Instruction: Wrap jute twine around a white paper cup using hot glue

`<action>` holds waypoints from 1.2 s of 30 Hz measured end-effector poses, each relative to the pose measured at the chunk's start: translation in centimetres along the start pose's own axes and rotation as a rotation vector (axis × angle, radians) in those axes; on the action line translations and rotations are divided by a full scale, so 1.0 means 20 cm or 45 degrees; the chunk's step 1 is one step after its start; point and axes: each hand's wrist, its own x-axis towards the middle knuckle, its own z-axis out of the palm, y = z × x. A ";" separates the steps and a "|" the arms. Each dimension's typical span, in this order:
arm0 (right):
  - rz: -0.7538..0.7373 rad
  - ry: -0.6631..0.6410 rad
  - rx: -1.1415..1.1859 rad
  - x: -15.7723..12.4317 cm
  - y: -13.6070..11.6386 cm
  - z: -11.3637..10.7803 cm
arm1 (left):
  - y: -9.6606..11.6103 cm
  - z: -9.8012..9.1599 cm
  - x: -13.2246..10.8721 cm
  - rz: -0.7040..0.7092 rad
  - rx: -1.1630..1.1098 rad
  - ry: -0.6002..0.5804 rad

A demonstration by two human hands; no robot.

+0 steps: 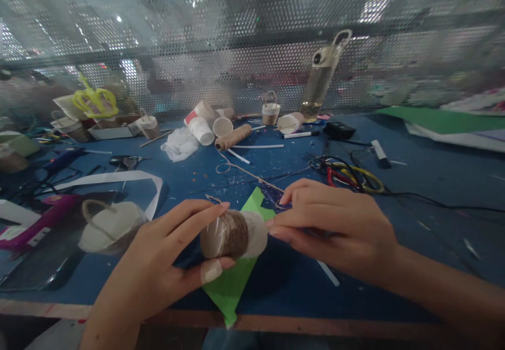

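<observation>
My left hand is closed around a paper cup lying on its side, its middle wound with brown twine. A plaster wraps the thumb. My right hand pinches the twine at the cup's white end, fingers pressed together. The twine strand runs back across the blue table to a twine spool. A green paper sheet lies under the cup near the table's front edge.
A finished twine-handled cup lies at the left beside a purple glue gun. Scissors, cables, several paper cups, a small basket, a water bottle and a marker lie further back. Mesh fencing stands behind.
</observation>
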 end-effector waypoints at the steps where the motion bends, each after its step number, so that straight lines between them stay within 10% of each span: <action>1: 0.000 0.020 -0.014 0.00 0.01 0.00 | 0.00 0.00 0.00 0.003 -0.003 -0.001; 36: 0.136 0.038 -0.054 0.00 0.04 0.06 | 0.01 0.00 -0.02 0.071 -0.066 -0.042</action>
